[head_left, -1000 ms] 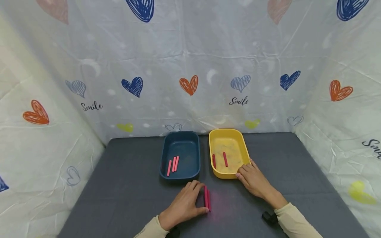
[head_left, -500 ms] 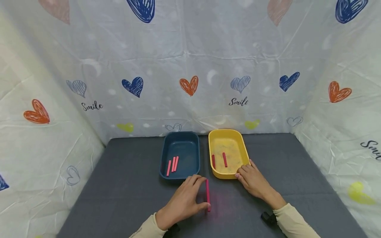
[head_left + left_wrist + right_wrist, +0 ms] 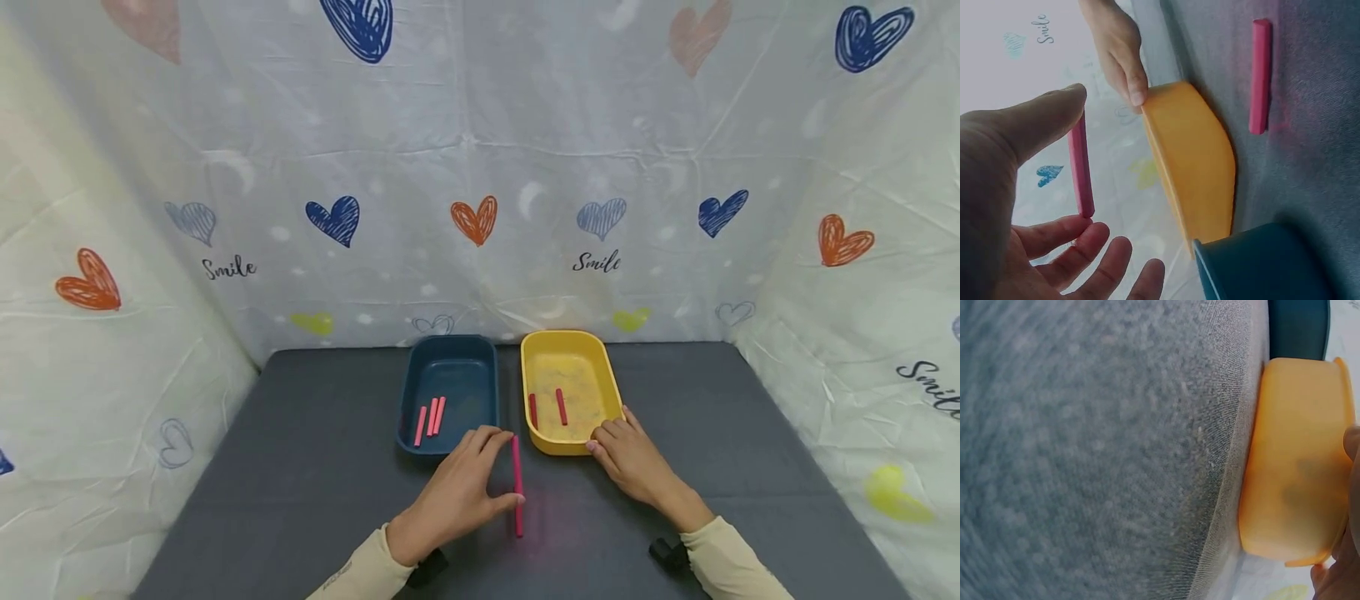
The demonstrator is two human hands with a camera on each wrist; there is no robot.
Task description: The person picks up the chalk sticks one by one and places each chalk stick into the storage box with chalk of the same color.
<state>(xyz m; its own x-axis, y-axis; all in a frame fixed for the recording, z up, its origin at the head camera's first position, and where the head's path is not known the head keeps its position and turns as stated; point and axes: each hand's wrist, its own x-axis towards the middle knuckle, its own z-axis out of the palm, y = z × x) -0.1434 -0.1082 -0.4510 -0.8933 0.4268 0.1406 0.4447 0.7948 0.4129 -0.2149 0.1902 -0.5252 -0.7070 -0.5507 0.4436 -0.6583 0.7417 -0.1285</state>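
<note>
My left hand (image 3: 453, 496) pinches a pink chalk stick (image 3: 1082, 169) by its two ends, thumb at one and index fingertip at the other. The stick is raised above the table, and the other fingers are spread. A second pink chalk stick (image 3: 1260, 75) lies on the cloth below, amid a pink smudge. My right hand (image 3: 637, 462) grips the near right corner of a yellow tray (image 3: 566, 446), thumb and fingers at its rim. Inside that tray lie two darker red sticks (image 3: 561, 407). To its left, a dark blue tray (image 3: 491, 367) holds three light pink sticks (image 3: 432, 417).
Dark grey cloth covers the table (image 3: 322, 467). Both trays stand side by side near its back edge. A white curtain (image 3: 405, 167) printed with hearts hangs behind and along both sides. A black wrist strap (image 3: 667, 554) shows beside the right sleeve.
My left hand has lifted one of the two side-by-side chalk sticks off the cloth and moved slightly up toward the trays. The right hand keeps its hold on the yellow tray.
</note>
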